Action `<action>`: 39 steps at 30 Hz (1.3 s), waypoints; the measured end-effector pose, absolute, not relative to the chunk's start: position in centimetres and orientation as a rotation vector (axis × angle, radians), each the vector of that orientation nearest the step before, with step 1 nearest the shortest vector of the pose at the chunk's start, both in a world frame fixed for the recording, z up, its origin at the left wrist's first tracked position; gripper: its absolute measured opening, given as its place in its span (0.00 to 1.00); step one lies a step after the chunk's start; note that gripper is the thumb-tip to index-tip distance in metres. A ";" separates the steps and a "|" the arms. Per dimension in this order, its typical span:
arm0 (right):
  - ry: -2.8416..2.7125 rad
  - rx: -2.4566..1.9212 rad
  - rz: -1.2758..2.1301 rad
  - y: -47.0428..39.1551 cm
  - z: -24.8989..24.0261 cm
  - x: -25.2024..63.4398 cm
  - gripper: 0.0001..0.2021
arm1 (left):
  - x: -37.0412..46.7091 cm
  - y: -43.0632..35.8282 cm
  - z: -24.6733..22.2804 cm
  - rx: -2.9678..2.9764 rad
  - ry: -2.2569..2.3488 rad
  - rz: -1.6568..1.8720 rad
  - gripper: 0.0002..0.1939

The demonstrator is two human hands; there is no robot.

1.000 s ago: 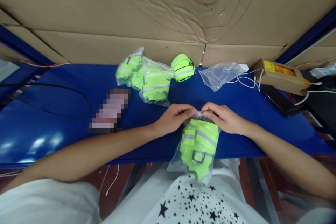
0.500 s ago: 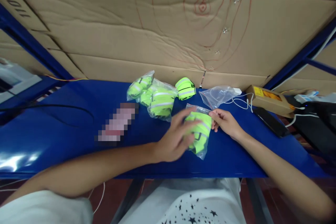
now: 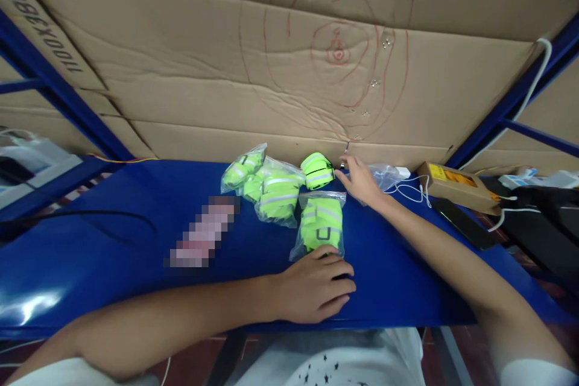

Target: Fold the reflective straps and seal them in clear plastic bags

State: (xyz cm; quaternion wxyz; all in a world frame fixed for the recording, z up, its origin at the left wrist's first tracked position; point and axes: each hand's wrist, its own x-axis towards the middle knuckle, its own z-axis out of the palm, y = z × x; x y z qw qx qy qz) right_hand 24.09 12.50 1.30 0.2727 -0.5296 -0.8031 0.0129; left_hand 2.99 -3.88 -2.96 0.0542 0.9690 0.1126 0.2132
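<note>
A clear zip bag holding a folded neon-yellow reflective strap [image 3: 322,223] lies flat on the blue table, its sealed edge toward the back. My left hand [image 3: 314,286] rests palm down at the bag's near edge, fingers slightly spread, overlapping its lower corner. Above and to the right, my right hand [image 3: 362,182] is open, thumb and fingers apart. Its thumb is close to an unbagged roll of neon-yellow reflective strap [image 3: 317,171]; I cannot tell whether they touch. Behind the right hand lies an empty clear plastic bag [image 3: 383,176], partly hidden.
Several bagged neon straps [image 3: 278,196] lie left of the roll. A pixelated pink item [image 3: 203,232] is on the left of the blue table [image 3: 113,241]. On the right are a small cardboard box [image 3: 459,187], a black phone [image 3: 464,223] and white cables. A cardboard sheet [image 3: 203,72] stands behind.
The bagged strap has been let go and lies on the table, shifted left. My left hand has come down toward the near edge; my right hand has moved back toward the loose roll.
</note>
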 end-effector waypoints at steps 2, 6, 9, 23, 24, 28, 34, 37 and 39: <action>-2.238 -1.460 -0.049 12.7 1.1 24.0 0.24 | 3.0 -3.9 -3.0 2.935 0.344 0.659 0.10; -2.362 -1.478 -0.171 12.6 1.3 22.9 0.28 | 3.1 -3.9 -3.1 2.917 0.342 0.671 0.10; -2.564 -1.377 -0.231 13.4 1.6 21.5 0.38 | 3.1 -3.8 -3.2 2.904 0.338 0.684 0.10; -2.166 -1.248 0.161 16.5 0.8 22.9 0.21 | 2.9 -3.7 -3.5 2.822 0.558 0.797 0.07; -2.061 -1.282 0.171 16.6 0.9 23.7 0.20 | 2.9 -3.5 -3.5 2.802 0.610 0.815 0.07; -1.722 -1.326 0.236 17.1 1.0 26.2 0.26 | 2.9 -2.9 -3.4 2.725 0.751 0.854 0.07; -1.448 -1.227 0.302 15.7 3.6 28.7 0.31 | 2.8 -2.7 -3.6 2.699 0.739 0.844 0.07; -1.232 -1.054 0.483 14.0 6.4 29.8 0.22 | 2.9 -2.6 -3.8 2.694 0.723 0.825 0.08; -1.033 -0.912 0.639 12.7 8.5 30.5 0.15 | 2.9 -2.6 -3.7 2.688 0.734 0.804 0.08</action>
